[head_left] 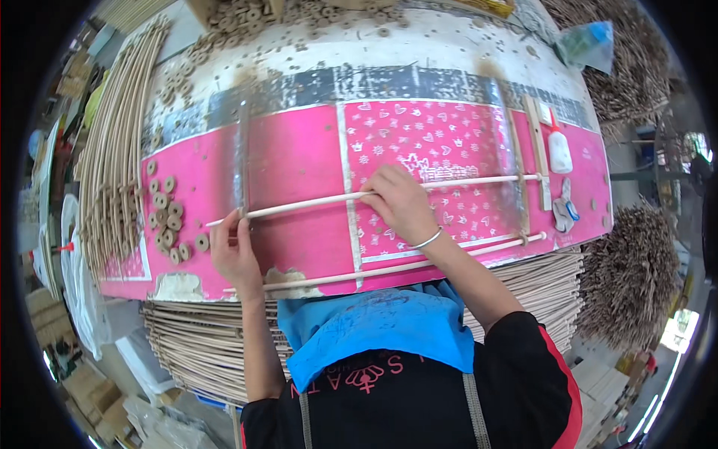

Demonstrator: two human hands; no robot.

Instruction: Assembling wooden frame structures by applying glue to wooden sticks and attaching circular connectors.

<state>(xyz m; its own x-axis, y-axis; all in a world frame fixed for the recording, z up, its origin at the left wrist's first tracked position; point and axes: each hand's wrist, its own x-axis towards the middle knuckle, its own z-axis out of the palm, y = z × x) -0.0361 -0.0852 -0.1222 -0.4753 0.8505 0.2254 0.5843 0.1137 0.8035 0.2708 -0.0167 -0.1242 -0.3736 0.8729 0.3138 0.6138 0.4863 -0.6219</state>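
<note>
A long pale wooden rod [299,205] lies crosswise over the pink tabletop. My left hand [235,251] has its thumb and fingers closed around the rod close to its left end. Near the middle, my right hand [400,206] pinches the same rod from above. Its far right end touches a narrow wooden strip [538,150] fixed upright on the table. Closer to me, a second wooden rod [359,274] rests along the front edge, with a small brown ring [526,240] near its right end. Beside my left hand lie several round wooden discs with holes [169,208].
Bundled rods [123,135] lean along the left side, and more rods [202,340] are stacked below the front edge. A white glue bottle [559,152] with a red nozzle stands at right, near a small grey-and-blue tool [566,213]. More discs [247,15] cover the back.
</note>
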